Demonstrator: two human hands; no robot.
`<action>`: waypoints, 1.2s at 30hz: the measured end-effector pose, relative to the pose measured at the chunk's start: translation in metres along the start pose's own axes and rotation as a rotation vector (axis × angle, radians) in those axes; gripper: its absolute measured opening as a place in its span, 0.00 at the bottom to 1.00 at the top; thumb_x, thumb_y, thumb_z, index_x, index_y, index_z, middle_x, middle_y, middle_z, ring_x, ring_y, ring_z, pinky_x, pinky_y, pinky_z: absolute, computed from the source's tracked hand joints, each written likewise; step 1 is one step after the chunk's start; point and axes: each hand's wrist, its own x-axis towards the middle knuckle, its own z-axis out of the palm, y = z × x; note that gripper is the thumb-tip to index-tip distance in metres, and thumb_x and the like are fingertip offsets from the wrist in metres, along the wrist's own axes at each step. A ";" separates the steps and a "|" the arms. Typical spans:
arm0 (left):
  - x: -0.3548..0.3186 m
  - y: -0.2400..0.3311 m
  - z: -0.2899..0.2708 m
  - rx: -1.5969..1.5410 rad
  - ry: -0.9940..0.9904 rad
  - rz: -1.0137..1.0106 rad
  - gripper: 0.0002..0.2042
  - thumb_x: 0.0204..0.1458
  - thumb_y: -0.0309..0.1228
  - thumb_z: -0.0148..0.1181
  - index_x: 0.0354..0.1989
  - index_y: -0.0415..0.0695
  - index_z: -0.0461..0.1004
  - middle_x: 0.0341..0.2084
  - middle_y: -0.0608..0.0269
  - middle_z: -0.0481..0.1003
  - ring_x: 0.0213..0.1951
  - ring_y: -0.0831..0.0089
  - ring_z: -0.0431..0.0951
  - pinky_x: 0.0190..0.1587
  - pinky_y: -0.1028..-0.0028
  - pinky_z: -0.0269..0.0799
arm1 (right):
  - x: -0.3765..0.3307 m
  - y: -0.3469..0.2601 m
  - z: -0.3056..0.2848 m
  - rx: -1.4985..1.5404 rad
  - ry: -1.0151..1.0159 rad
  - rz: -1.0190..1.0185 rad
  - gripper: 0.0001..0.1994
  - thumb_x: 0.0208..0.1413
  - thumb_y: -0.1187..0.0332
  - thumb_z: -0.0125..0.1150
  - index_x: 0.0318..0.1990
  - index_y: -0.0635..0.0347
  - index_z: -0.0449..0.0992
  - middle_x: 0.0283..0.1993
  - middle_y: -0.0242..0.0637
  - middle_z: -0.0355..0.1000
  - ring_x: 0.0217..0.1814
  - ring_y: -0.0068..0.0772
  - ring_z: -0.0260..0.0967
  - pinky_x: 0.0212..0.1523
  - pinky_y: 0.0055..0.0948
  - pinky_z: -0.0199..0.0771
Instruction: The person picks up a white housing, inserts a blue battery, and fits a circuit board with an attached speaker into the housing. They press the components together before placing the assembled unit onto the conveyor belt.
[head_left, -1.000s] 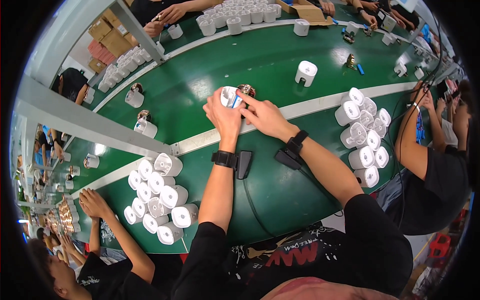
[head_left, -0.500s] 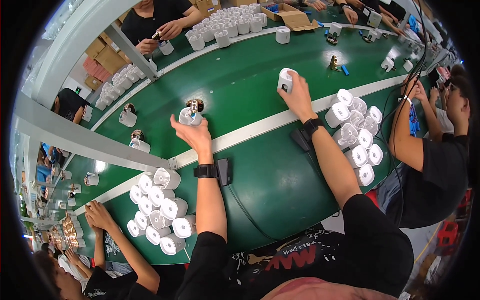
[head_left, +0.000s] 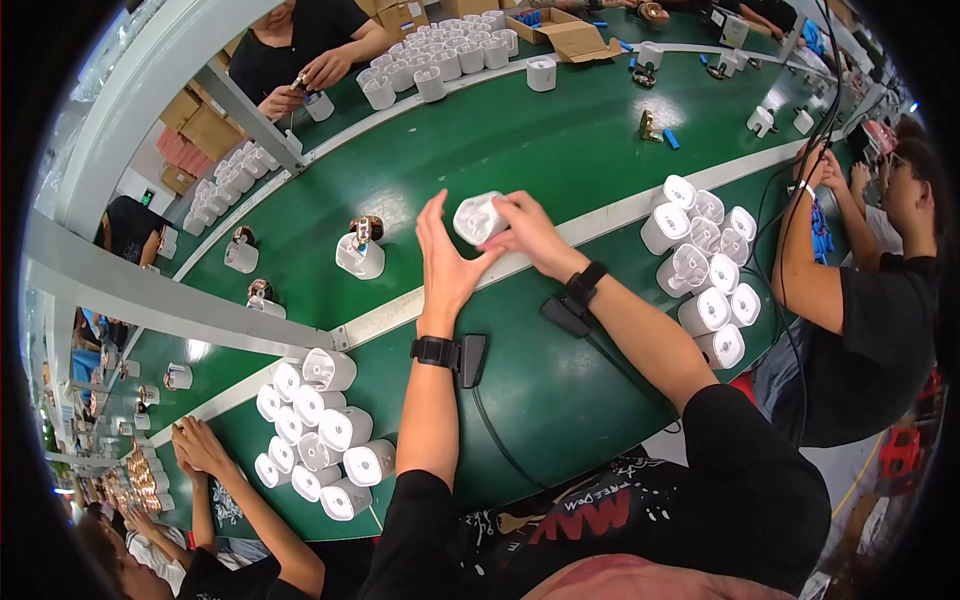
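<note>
My right hand (head_left: 528, 232) grips a white plastic housing (head_left: 477, 217) above the green conveyor belt (head_left: 530, 140). My left hand (head_left: 447, 262) is open beside it, palm toward the housing and fingertips close to it. Both wrists wear black watches. A white housing with a brass-coloured part on top (head_left: 360, 250) stands on the belt just left of my left hand. A black flat device (head_left: 471, 360) lies under my left wrist, and another one (head_left: 567, 315) under my right wrist.
White housings are stacked at my left (head_left: 318, 430) and at my right (head_left: 705, 270). More housings (head_left: 440, 55) and a cardboard box (head_left: 568, 35) sit across the belt. People work on my right (head_left: 860, 300), lower left (head_left: 215, 500) and opposite (head_left: 300, 60).
My left hand set a housing with a brass part down on the belt at the left. My right hand reached far right, took a white housing and brought it to the middle, where both hands meet.
</note>
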 end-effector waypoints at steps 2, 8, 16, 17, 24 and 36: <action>-0.001 -0.001 0.004 -0.106 -0.063 -0.054 0.43 0.37 0.30 0.75 0.63 0.40 0.56 0.57 0.45 0.64 0.56 0.51 0.68 0.58 0.59 0.66 | -0.004 0.000 0.004 -0.017 -0.015 0.019 0.20 0.65 0.58 0.54 0.51 0.69 0.65 0.45 0.48 0.73 0.36 0.34 0.78 0.32 0.28 0.82; -0.004 -0.017 0.005 -0.190 -0.139 -0.248 0.34 0.42 0.31 0.73 0.57 0.39 0.59 0.47 0.47 0.74 0.48 0.51 0.77 0.51 0.60 0.73 | -0.006 -0.015 -0.002 -0.349 0.007 -0.067 0.18 0.62 0.60 0.57 0.50 0.67 0.70 0.42 0.43 0.76 0.33 0.29 0.77 0.25 0.26 0.76; -0.005 -0.022 0.007 -0.104 -0.109 -0.284 0.31 0.44 0.31 0.70 0.56 0.38 0.61 0.46 0.45 0.76 0.48 0.57 0.78 0.53 0.64 0.71 | 0.029 -0.017 -0.072 -0.605 0.464 -0.379 0.12 0.58 0.65 0.61 0.41 0.67 0.77 0.38 0.38 0.78 0.33 0.29 0.77 0.29 0.27 0.77; -0.004 -0.023 0.007 -0.080 -0.106 -0.267 0.31 0.44 0.31 0.70 0.56 0.38 0.61 0.46 0.44 0.76 0.49 0.56 0.78 0.53 0.64 0.71 | 0.029 -0.020 -0.077 -0.636 0.521 -0.425 0.11 0.57 0.66 0.61 0.40 0.67 0.77 0.37 0.39 0.78 0.33 0.30 0.77 0.31 0.27 0.77; -0.004 -0.016 0.008 0.001 -0.151 -0.244 0.31 0.43 0.32 0.70 0.56 0.42 0.64 0.45 0.46 0.75 0.48 0.53 0.77 0.52 0.61 0.72 | 0.030 -0.014 -0.083 -0.829 0.557 -0.526 0.09 0.55 0.68 0.61 0.38 0.66 0.79 0.33 0.40 0.79 0.35 0.32 0.78 0.41 0.30 0.76; -0.005 -0.014 0.006 0.036 -0.164 -0.242 0.32 0.41 0.34 0.71 0.57 0.43 0.65 0.44 0.47 0.75 0.49 0.53 0.76 0.51 0.60 0.72 | 0.026 -0.018 -0.077 -0.777 0.472 -0.403 0.09 0.55 0.67 0.62 0.36 0.66 0.79 0.30 0.38 0.79 0.33 0.30 0.77 0.39 0.29 0.75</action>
